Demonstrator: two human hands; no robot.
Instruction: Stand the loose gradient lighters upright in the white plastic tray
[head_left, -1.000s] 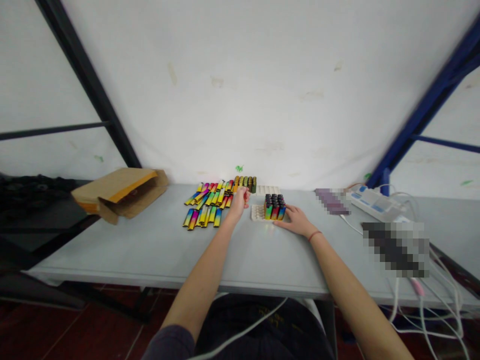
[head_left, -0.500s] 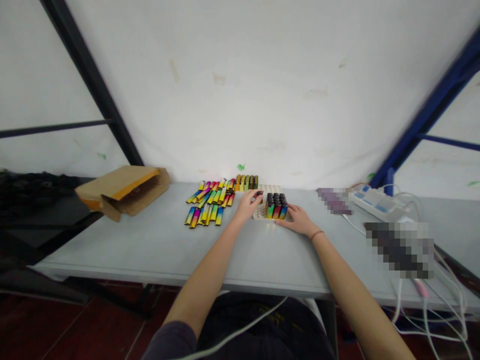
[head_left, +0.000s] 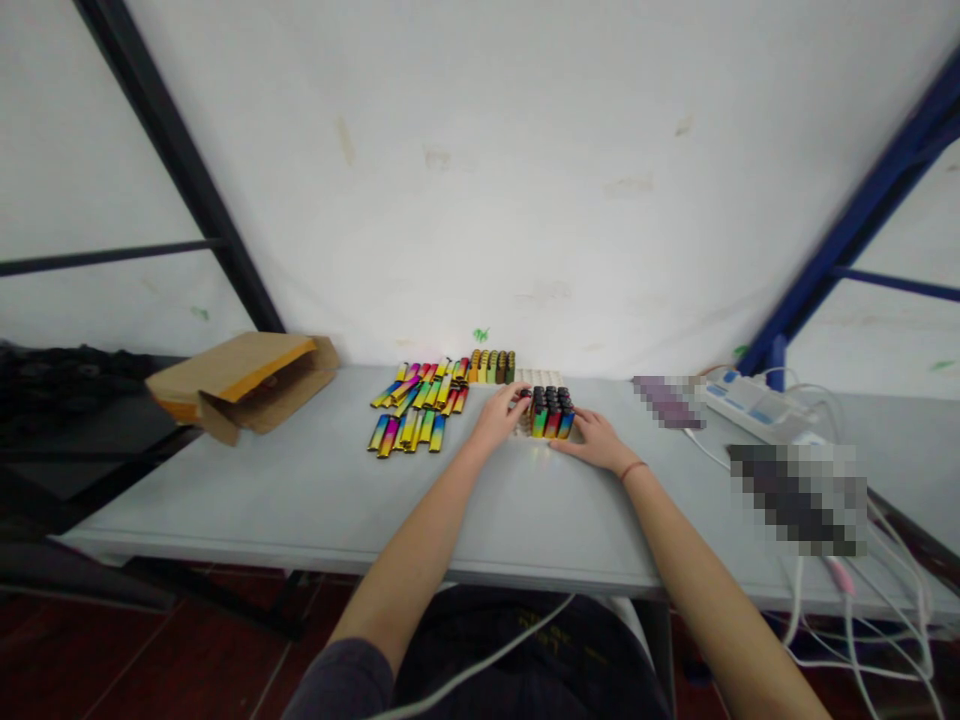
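A pale tray (head_left: 523, 428) with small compartments holds several upright lighters (head_left: 551, 412), their black tops up and their sides in rainbow colours. My left hand (head_left: 498, 415) is at the tray's left part, thumb and fingers pinched on a single lighter (head_left: 525, 393), of which mostly the dark top shows. My right hand (head_left: 598, 439) rests at the tray's right front corner, thumb along the front edge and fingers beside the lighters. Its fingers are spread and it holds nothing. Left of the tray lies a loose pile of shiny multicoloured lighters (head_left: 420, 400).
Behind the tray stand a block of yellowish upright lighters (head_left: 493, 366) and a second pale tray (head_left: 540, 377). An open cardboard box (head_left: 247, 380) lies at left. A power strip (head_left: 757, 405), cables and two blurred-out items are at right. A wall closes the table's back.
My left hand has shifted slightly right with the lighter, closer to the standing rows. My right hand stays at the tray corner.
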